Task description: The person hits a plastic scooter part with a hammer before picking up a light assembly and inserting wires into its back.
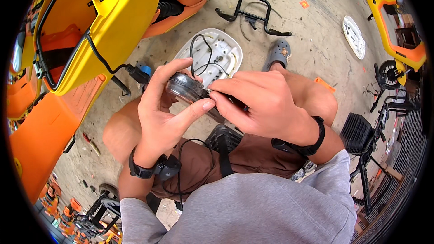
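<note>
Grips black part (185, 86) in left hand (158, 113), thumb on near side, fingers on far side. Pinches at right edge of part with right hand (266, 104), thumb and forefinger nearly together; cannot make out exact contact. Holds part above lap (257, 153), just left of right fingertips, long axis from far left to near right. Faces concrete floor (307, 40), with white tray (240, 58) beyond part, black frame (253, 17) farther right, yellow panel (122, 18) to left.
</note>
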